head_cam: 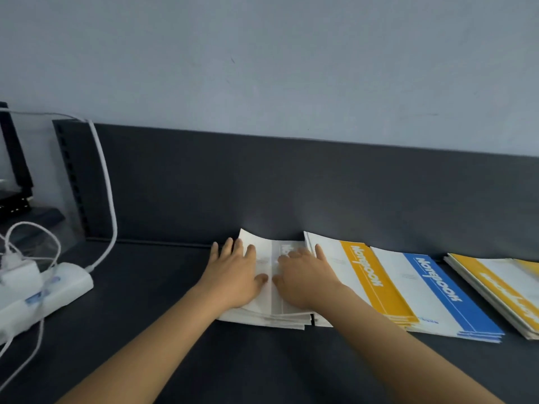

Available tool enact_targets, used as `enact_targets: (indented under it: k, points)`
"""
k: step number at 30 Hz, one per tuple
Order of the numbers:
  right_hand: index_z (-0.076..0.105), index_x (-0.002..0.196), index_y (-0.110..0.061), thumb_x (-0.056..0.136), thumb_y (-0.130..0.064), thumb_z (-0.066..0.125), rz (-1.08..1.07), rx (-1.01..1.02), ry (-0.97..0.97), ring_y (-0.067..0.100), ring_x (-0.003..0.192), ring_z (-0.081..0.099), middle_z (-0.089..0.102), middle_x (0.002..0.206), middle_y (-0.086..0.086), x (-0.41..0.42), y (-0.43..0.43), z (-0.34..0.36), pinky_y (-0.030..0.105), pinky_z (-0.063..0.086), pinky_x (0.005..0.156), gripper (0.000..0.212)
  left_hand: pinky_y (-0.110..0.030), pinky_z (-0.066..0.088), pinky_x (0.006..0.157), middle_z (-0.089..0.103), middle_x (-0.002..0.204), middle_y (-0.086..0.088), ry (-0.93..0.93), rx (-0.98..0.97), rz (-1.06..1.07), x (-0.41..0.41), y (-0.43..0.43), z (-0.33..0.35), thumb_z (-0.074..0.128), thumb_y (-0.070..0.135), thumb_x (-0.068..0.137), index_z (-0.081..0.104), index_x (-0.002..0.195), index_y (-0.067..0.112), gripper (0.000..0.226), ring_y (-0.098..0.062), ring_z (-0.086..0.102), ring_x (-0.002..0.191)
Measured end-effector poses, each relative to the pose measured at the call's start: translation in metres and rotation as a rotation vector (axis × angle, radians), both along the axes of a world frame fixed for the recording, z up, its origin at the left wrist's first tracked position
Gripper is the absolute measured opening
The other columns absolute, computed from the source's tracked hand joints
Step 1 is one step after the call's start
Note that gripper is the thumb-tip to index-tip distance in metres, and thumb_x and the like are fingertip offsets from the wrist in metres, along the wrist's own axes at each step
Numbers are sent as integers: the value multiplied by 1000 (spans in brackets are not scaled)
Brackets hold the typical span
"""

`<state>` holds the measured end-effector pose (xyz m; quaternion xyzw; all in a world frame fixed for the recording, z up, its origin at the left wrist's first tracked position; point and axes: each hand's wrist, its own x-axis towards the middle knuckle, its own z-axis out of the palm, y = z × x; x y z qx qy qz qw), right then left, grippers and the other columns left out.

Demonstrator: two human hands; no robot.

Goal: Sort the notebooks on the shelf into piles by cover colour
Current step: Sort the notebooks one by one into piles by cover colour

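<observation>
My left hand (233, 275) and right hand (306, 278) press flat, fingers straight and spread, on the grey notebook pile (277, 316) on the dark shelf (175, 287). Right of my fingers lie a yellow notebook (376, 281) and a blue notebook (443, 295); beyond my fingertips, a pale wall (262, 53).

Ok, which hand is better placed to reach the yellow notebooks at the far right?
Probably the right hand: it rests on the grey pile on the side nearer those yellow notebooks; the left hand would have to cross over it.

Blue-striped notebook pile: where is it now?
In the head view, the blue-striped pile lies right of centre on the shelf, between the middle yellow pile and the far-right yellow pile.
</observation>
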<state>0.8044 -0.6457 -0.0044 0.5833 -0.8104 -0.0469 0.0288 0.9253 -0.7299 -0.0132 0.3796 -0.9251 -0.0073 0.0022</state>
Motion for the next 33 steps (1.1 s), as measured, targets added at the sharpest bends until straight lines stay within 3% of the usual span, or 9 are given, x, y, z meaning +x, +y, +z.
enact_targets:
  k: [3, 7, 12, 20, 23, 25, 28, 31, 33]
  points:
    - [32, 145, -14, 100, -41, 30, 18, -120, 0, 25, 147, 2, 20, 156, 11, -8, 7, 6, 49, 3, 119, 52, -51, 4, 120, 3, 162, -14, 49, -82, -17, -11, 11, 13, 29, 56, 99, 4, 155, 10, 76, -31, -1, 150]
    - [31, 146, -13, 100, -40, 31, -39, -183, 9, 26, 148, -2, 13, 158, 11, -42, 33, 19, 47, 3, 118, 53, -50, 6, 121, 3, 163, -12, 96, -188, -85, -41, 35, 37, 29, 52, 101, 3, 154, 10, 72, -30, 0, 150]
    - [32, 147, -18, 97, -51, 35, -188, -243, 9, 29, 147, 2, 16, 159, 7, -120, 96, 29, 47, 6, 118, 59, -48, 8, 121, 5, 163, -11, 106, -213, -126, -104, 78, 49, 30, 54, 99, 2, 155, 10, 76, -29, 2, 150]
    - [39, 142, -15, 95, -57, 34, -401, -173, -24, 27, 144, 17, 33, 151, 7, -293, 234, 5, 43, 18, 116, 62, -48, 8, 121, 12, 162, -9, 101, -164, -218, -261, 190, 21, 27, 58, 99, 8, 155, 12, 74, -29, 7, 150]
    - [41, 140, -18, 97, -58, 22, -395, -86, -57, 24, 140, 29, 41, 147, 4, -346, 268, -8, 46, 18, 116, 62, -45, 25, 115, 37, 152, -10, 92, -45, -200, -324, 233, 4, 29, 63, 96, 24, 150, 12, 75, -29, 31, 141]
    - [44, 136, -17, 100, -48, 18, -343, 21, -131, 24, 136, 34, 45, 142, 4, -367, 283, -18, 50, 16, 116, 54, -41, 39, 102, 53, 137, -11, 76, 79, -151, -357, 256, -3, 36, 62, 95, 36, 140, 12, 67, -30, 46, 127]
    - [41, 135, -12, 101, -30, 20, -248, -11, -185, 24, 135, 33, 44, 140, 6, -381, 294, -29, 51, 8, 118, 45, -36, 42, 90, 57, 129, -12, 87, 18, -33, -381, 275, -2, 49, 53, 95, 35, 138, 7, 64, -29, 50, 120]
    - [46, 131, -10, 101, -34, 20, -216, -77, -204, 23, 133, 36, 48, 136, 8, -383, 294, -31, 50, 0, 118, 46, -33, 42, 87, 56, 128, -10, 119, -70, -1, -389, 287, 4, 57, 42, 95, 36, 134, 9, 55, -27, 52, 117]
    - [46, 132, -9, 100, -41, 21, -198, -85, -233, 24, 133, 37, 48, 138, 10, -384, 291, -35, 48, 3, 118, 52, -32, 41, 87, 53, 129, -8, 269, 31, -5, -392, 292, 6, 63, 29, 93, 36, 135, 14, 52, -26, 51, 118]
